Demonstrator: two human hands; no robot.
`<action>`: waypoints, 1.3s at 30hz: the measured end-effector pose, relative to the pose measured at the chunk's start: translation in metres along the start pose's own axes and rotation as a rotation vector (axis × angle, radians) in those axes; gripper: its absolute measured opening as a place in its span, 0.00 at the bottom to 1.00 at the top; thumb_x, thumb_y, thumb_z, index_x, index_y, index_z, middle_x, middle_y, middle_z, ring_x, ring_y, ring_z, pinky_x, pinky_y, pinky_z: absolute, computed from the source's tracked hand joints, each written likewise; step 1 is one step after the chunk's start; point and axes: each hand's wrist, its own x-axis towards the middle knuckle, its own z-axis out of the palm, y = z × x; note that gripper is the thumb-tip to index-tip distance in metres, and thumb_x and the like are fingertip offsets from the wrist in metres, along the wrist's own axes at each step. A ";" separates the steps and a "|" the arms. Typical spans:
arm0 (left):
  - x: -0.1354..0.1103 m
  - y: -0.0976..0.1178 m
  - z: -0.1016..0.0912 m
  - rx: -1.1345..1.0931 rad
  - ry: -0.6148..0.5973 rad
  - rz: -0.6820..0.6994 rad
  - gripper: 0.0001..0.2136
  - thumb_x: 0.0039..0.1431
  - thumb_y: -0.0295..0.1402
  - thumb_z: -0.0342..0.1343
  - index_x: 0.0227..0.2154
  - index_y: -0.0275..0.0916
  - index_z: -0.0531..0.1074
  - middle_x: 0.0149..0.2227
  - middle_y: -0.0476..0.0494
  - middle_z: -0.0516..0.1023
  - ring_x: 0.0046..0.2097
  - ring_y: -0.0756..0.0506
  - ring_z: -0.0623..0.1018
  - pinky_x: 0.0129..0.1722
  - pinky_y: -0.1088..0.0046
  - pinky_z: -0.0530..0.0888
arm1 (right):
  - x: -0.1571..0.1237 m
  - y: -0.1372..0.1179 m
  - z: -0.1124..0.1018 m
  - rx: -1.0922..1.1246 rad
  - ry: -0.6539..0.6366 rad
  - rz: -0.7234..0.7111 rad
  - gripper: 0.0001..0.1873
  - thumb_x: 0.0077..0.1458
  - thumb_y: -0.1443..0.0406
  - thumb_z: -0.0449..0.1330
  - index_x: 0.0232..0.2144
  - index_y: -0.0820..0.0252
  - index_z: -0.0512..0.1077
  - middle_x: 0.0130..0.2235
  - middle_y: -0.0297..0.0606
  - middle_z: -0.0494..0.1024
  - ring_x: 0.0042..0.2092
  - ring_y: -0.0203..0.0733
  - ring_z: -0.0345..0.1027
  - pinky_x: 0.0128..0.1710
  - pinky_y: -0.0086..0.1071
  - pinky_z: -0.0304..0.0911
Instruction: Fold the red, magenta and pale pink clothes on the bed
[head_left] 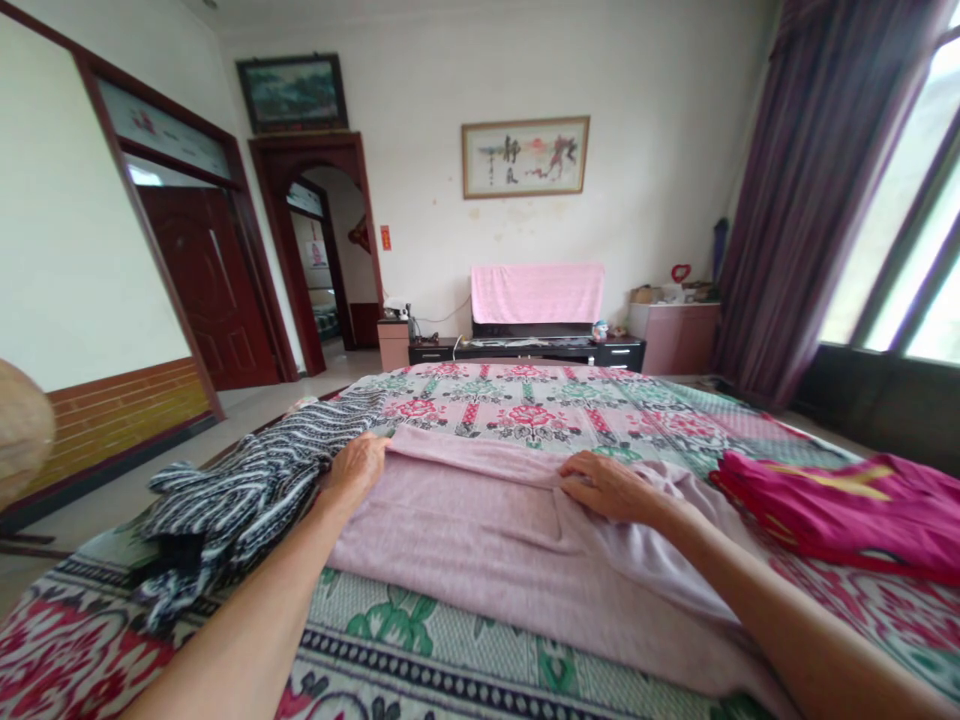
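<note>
A pale pink knit garment (465, 520) lies spread on the patterned bedspread (405, 625), with its far edge folded over in a strip. My left hand (360, 465) pinches the far left corner of that strip between thumb and fingers. At the strip's right part, my right hand (611, 487) has its fingers curled on the cloth, closed on the fold. Loose, bunched fabric of the same garment lies under and beyond my right wrist. Both forearms reach in from the bottom of the view.
A crumpled black-and-white striped garment (247, 500) lies left of my left arm. To the right sits a folded magenta garment (847, 505) with yellow markings. Past the bed's far edge stand a low black cabinet (619, 353) and a screen draped with a pink cloth (536, 293).
</note>
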 end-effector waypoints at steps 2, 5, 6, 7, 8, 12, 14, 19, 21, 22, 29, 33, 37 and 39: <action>0.000 -0.001 0.002 0.019 -0.018 -0.016 0.17 0.59 0.29 0.42 0.42 0.41 0.77 0.42 0.41 0.77 0.44 0.44 0.75 0.45 0.72 0.68 | 0.000 0.004 0.003 -0.005 0.004 -0.018 0.15 0.53 0.62 0.52 0.39 0.61 0.74 0.42 0.44 0.76 0.44 0.43 0.69 0.46 0.34 0.60; -0.001 -0.004 0.007 0.033 -0.025 -0.039 0.18 0.58 0.29 0.42 0.42 0.41 0.76 0.42 0.41 0.77 0.45 0.44 0.75 0.46 0.72 0.69 | 0.000 0.006 0.006 -0.013 0.009 -0.028 0.17 0.52 0.61 0.54 0.42 0.61 0.73 0.45 0.45 0.75 0.46 0.44 0.69 0.48 0.35 0.60; -0.002 -0.005 0.008 0.035 -0.020 -0.042 0.18 0.58 0.29 0.42 0.42 0.41 0.76 0.42 0.41 0.77 0.45 0.44 0.74 0.46 0.71 0.69 | -0.001 0.005 0.005 -0.016 0.009 -0.025 0.17 0.53 0.61 0.54 0.43 0.61 0.73 0.46 0.45 0.75 0.46 0.44 0.69 0.48 0.35 0.60; -0.002 -0.005 0.008 0.036 -0.016 -0.044 0.18 0.58 0.29 0.42 0.42 0.41 0.76 0.42 0.41 0.77 0.45 0.44 0.74 0.46 0.71 0.69 | -0.001 0.003 0.004 -0.018 0.007 -0.025 0.17 0.54 0.60 0.53 0.43 0.61 0.73 0.46 0.46 0.75 0.47 0.45 0.68 0.48 0.36 0.60; -0.002 -0.005 0.008 0.036 -0.012 -0.049 0.17 0.58 0.28 0.42 0.41 0.41 0.76 0.43 0.41 0.77 0.45 0.44 0.74 0.47 0.71 0.69 | 0.000 0.001 0.003 -0.018 0.001 -0.030 0.17 0.55 0.60 0.52 0.42 0.61 0.73 0.45 0.46 0.76 0.47 0.45 0.68 0.48 0.36 0.60; 0.002 0.000 0.002 -0.016 0.047 -0.029 0.17 0.55 0.27 0.45 0.42 0.41 0.76 0.47 0.43 0.76 0.48 0.45 0.73 0.50 0.72 0.67 | 0.002 -0.007 -0.005 -0.019 0.012 -0.009 0.17 0.60 0.64 0.45 0.36 0.61 0.74 0.40 0.44 0.77 0.43 0.42 0.69 0.46 0.34 0.60; 0.006 0.006 0.002 -0.075 0.089 0.063 0.17 0.56 0.28 0.43 0.43 0.40 0.75 0.49 0.42 0.74 0.50 0.45 0.72 0.53 0.73 0.66 | 0.006 -0.007 -0.006 -0.041 0.057 0.068 0.17 0.60 0.66 0.45 0.37 0.62 0.73 0.41 0.46 0.77 0.43 0.42 0.70 0.44 0.33 0.60; 0.009 0.018 0.020 -0.105 -0.016 0.192 0.15 0.59 0.32 0.42 0.42 0.36 0.73 0.48 0.39 0.74 0.52 0.45 0.71 0.55 0.70 0.63 | 0.020 0.007 -0.006 -0.218 -0.004 0.332 0.14 0.55 0.65 0.51 0.38 0.62 0.74 0.41 0.48 0.77 0.42 0.47 0.71 0.38 0.33 0.61; 0.007 0.020 0.027 -0.069 -0.072 0.171 0.15 0.60 0.33 0.42 0.42 0.34 0.72 0.48 0.37 0.73 0.53 0.43 0.70 0.56 0.68 0.63 | 0.024 0.014 -0.006 -0.215 -0.063 0.396 0.12 0.51 0.65 0.53 0.34 0.61 0.76 0.37 0.46 0.78 0.39 0.46 0.71 0.33 0.31 0.59; 0.007 0.020 0.029 -0.056 -0.087 0.163 0.16 0.60 0.33 0.42 0.42 0.34 0.71 0.49 0.37 0.73 0.53 0.43 0.70 0.56 0.68 0.62 | 0.025 0.017 -0.007 -0.196 -0.080 0.408 0.12 0.51 0.66 0.53 0.32 0.61 0.76 0.35 0.45 0.78 0.37 0.45 0.72 0.31 0.30 0.58; 0.004 0.021 0.026 -0.002 -0.151 0.060 0.18 0.61 0.38 0.40 0.46 0.34 0.68 0.53 0.35 0.69 0.54 0.42 0.69 0.55 0.66 0.62 | 0.014 0.024 0.001 -0.216 0.128 0.550 0.15 0.55 0.64 0.48 0.33 0.60 0.74 0.37 0.46 0.78 0.38 0.46 0.71 0.33 0.33 0.58; 0.004 0.020 0.024 -0.072 -0.128 0.051 0.19 0.60 0.39 0.42 0.48 0.35 0.68 0.55 0.37 0.68 0.55 0.43 0.69 0.55 0.69 0.62 | 0.012 0.018 0.003 -0.166 0.254 0.430 0.15 0.53 0.66 0.50 0.40 0.60 0.73 0.42 0.45 0.76 0.42 0.44 0.70 0.39 0.33 0.59; 0.015 0.015 0.012 -0.133 -0.043 -0.012 0.17 0.59 0.35 0.43 0.46 0.38 0.72 0.51 0.41 0.73 0.52 0.46 0.71 0.51 0.74 0.65 | 0.018 0.003 0.004 -0.040 0.318 0.189 0.13 0.53 0.67 0.50 0.35 0.59 0.74 0.37 0.39 0.78 0.38 0.39 0.70 0.40 0.28 0.59; 0.024 0.013 0.005 -0.103 -0.038 -0.114 0.16 0.59 0.33 0.42 0.41 0.40 0.74 0.45 0.43 0.77 0.49 0.46 0.74 0.47 0.74 0.67 | 0.019 -0.004 0.008 -0.004 0.243 0.104 0.12 0.53 0.66 0.50 0.30 0.58 0.75 0.33 0.37 0.77 0.34 0.38 0.69 0.36 0.27 0.59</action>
